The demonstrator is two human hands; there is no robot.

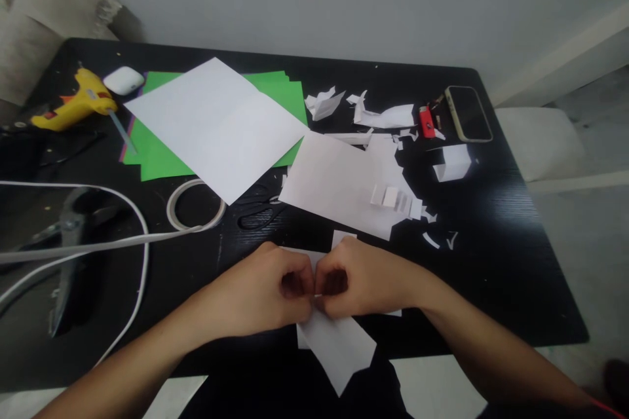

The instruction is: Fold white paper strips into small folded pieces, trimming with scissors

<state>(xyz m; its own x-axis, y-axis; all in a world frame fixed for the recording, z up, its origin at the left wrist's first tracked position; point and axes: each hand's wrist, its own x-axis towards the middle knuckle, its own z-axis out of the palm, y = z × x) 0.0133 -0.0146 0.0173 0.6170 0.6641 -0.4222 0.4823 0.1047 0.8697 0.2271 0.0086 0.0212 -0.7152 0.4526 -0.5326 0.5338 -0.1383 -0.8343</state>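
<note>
Near the front edge of the black table, my left hand (275, 291) and my right hand (356, 278) meet, knuckles almost touching. Both are closed in a pinch on a piece of white paper (339, 344), whose lower part hangs toward my lap. The pinched part of the paper is hidden by my fingers. More white paper shows behind and beneath my hands. Just beyond them lies a larger white sheet (329, 183) with cut edges and small folded strips (393, 198) on it.
A white sheet (216, 124) covers green sheets (162, 160). Left are a yellow glue gun (81, 101), white case (124, 80), pliers-like tool (71, 242) and white cable (142, 236). Scissors (255, 213) lie mid-table. Paper scraps (386, 116), red lighter (426, 122) and phone (469, 114) lie right.
</note>
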